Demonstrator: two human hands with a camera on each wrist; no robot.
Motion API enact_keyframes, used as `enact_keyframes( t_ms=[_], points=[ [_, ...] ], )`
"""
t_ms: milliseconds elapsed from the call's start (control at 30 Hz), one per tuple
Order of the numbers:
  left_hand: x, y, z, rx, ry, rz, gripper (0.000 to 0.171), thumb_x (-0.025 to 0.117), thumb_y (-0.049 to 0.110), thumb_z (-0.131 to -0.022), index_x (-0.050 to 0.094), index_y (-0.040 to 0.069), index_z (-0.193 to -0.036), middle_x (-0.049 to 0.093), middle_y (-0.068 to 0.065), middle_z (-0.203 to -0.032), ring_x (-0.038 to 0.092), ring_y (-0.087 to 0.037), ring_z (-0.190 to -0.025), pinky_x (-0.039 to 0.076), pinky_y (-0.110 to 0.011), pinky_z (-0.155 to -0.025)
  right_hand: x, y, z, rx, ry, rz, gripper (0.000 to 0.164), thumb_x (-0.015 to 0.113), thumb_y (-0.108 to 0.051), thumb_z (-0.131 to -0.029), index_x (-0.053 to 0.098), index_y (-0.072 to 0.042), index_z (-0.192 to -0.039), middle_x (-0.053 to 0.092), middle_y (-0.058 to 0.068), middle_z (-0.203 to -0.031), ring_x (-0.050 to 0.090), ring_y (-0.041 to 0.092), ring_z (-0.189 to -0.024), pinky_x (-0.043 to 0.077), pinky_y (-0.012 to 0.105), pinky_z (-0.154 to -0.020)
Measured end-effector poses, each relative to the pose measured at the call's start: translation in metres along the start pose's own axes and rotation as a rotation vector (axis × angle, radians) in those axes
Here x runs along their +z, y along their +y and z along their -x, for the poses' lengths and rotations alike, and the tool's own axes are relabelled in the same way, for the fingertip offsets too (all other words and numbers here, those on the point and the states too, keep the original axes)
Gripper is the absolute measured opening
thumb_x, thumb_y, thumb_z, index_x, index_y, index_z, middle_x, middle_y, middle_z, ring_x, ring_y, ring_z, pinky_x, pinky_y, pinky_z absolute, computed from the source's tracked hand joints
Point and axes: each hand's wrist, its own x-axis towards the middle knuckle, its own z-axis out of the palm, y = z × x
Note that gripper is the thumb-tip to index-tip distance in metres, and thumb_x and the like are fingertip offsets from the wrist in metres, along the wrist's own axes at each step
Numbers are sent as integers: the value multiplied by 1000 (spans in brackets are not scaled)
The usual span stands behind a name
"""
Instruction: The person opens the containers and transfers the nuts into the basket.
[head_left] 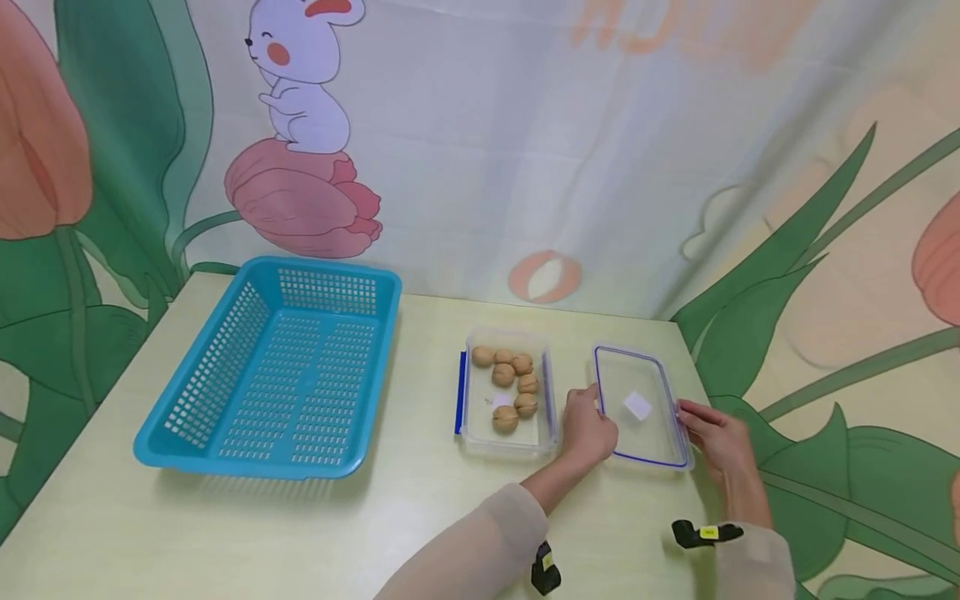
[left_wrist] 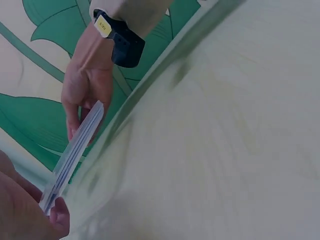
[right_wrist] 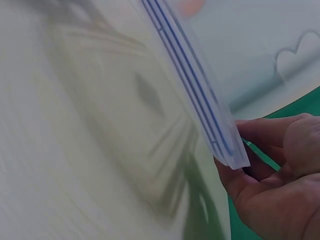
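Both hands hold a clear plastic lid [head_left: 648, 437] with a blue seal line, raised above the table at its right end. My left hand [head_left: 590, 427] pinches the lid's left edge between thumb and fingers. On the opposite edge, my right hand [head_left: 716, 437] grips with thumb and fingertips, as the right wrist view also shows at the lid's corner [right_wrist: 220, 145]. A white square label [head_left: 637, 406] shows on or through the lid. Just left of the left hand stands a clear plastic box [head_left: 510, 452] with several walnuts [head_left: 505, 419] inside and a blue side flap [head_left: 461, 392].
A blue perforated basket [head_left: 378, 383] stands on the left of the pale table [head_left: 420, 517]. Behind the table hangs a printed curtain [head_left: 465, 167] with a rabbit and tulips. The table's right edge runs close to the right hand.
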Motion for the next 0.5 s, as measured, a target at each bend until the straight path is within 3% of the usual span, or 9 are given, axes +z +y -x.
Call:
enact_keyframes(
  t_ms=[67,200,300,500],
  points=[
    [5,-6,-1,-37,43,62,55,62,-12,-89,62,-3,-143,63,-16,-133,61,-33,-127,50,-39,-111,2,4,0,-3,7,3,22,77,-5,-98,82,-9,-118,79,-12,-98,73,3,-96,59,18,-82],
    [12,-18,-3,-55,101,88,52,63,-15,-88,65,-4,-139,65,-13,-126,64,-30,-117,53,-38,-105,7,11,-2,-24,30,56,27,77,-6,-98,78,-4,-125,78,-15,-97,73,1,-96,58,17,-83],
    [16,-24,-4,-51,111,73,54,64,-16,-85,65,-5,-138,64,-13,-125,64,-28,-114,55,-37,-102,10,14,-4,-33,47,107,35,77,-8,-98,72,2,-132,78,-16,-97,73,1,-97,58,17,-83],
    [20,-29,-3,-51,113,0,60,67,-16,-81,63,-6,-140,62,-16,-129,59,-30,-125,50,-37,-110,17,19,-7,-41,86,215,42,77,-11,-99,67,6,-136,77,-10,-101,71,0,-92,59,17,-79]
  ],
)
